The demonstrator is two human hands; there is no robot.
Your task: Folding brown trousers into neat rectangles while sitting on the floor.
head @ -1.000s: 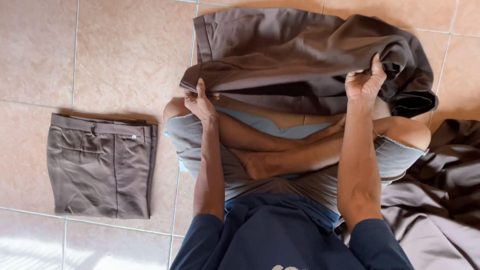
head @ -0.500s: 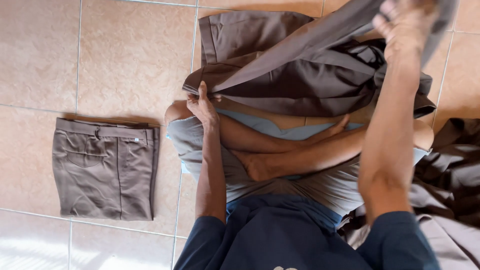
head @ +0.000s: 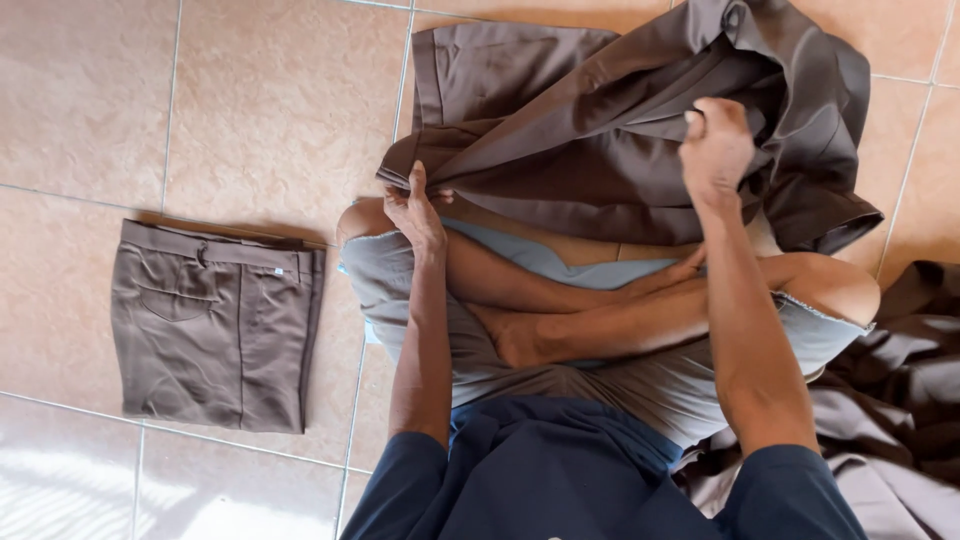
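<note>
Bare tiled floor (head: 240, 110) lies open left of the brown trousers (head: 600, 130), between them and the folded trousers (head: 215, 325) below. The crossed legs (head: 600, 300) block the near side under both hands. A heap of brown cloth (head: 900, 400) crowds the right; beyond the trousers' far edge the floor seems open

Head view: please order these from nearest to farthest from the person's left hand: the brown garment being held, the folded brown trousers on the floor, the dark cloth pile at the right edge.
1. Brown garment: in the left hand grip, ahead.
2. Folded brown trousers: on the tiles to the left.
3. Dark cloth pile: far right, beyond the knee.
</note>
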